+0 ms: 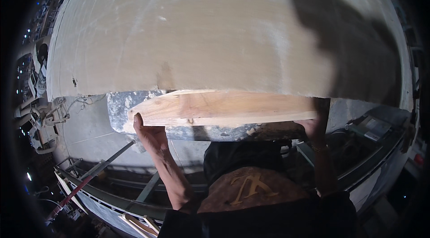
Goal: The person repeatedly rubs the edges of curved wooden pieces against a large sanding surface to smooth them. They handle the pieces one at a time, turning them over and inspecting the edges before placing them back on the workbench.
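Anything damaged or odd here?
Yes. The tan sheet has a small dark mark near its lower left corner, possibly a tear; the area around it is plain. The dark ledge by the wood looks blotchy, perhaps worn or dusty.

Pale wooden board on scuffed dark platform

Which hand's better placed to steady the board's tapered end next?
Likely left hand: its thumb is at that end of the wooden board; the right hand is at the other end.
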A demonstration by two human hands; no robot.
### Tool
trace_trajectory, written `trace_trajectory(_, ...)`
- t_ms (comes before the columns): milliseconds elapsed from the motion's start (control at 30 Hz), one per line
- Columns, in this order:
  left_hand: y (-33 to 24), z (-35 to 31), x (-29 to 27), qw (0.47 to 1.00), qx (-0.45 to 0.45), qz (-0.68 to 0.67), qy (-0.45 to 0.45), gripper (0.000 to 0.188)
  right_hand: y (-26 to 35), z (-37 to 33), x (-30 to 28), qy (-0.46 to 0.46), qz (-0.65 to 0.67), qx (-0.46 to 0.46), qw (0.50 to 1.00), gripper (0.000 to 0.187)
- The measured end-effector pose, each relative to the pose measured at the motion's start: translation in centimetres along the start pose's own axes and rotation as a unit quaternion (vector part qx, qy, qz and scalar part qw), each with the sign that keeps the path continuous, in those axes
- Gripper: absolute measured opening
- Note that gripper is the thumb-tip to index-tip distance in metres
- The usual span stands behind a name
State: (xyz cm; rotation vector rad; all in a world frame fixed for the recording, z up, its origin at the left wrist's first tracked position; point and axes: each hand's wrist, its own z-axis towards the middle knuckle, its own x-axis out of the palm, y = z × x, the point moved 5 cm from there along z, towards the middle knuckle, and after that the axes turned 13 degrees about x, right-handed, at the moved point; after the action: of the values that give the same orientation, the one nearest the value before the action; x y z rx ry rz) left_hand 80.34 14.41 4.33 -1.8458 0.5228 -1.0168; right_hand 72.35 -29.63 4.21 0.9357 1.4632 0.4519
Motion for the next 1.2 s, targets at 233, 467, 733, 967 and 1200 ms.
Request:
trace_trajectory(233, -0.6, 1.0, -1.5, 1.000, 0.003, -0.004, -0.001, 0.047, 1.2, -0.2, 1.1, -0.023, 0.020, 0.036, 0.999, 0.068)
trace_trajectory(467, -1.6, 1.5, -2.4, 1.000, 0.017, -0.001, 0.013, 0.044, 0.0, -0.8, 2.5, -0.028, 0.092, 0.058, 0.994, 0.078)
trace_trajectory(733, -2.0, 2.1, -3.5, 0.999, 0.035, 0.007, -0.015, 0.046, -2.6, -1.5, 4.6, 0.043, 0.160, 0.058, 0.984, 0.071)
trace_trajectory(967, -2.2, 2.6, -3.5, 1.000, 0.024, 0.007, -0.006, 0.049, 1.9, -0.3, 5.5, 0.101, 0.336, 0.160, 0.923, 0.060)
trace_trajectory(1200, -3.1, 3.0, -3.7, 0.999, 0.032, 0.029, 0.013, 0.050, 2.7, -0.2, 5.9, 0.072, 0.287, 0.134, 0.946, 0.056)
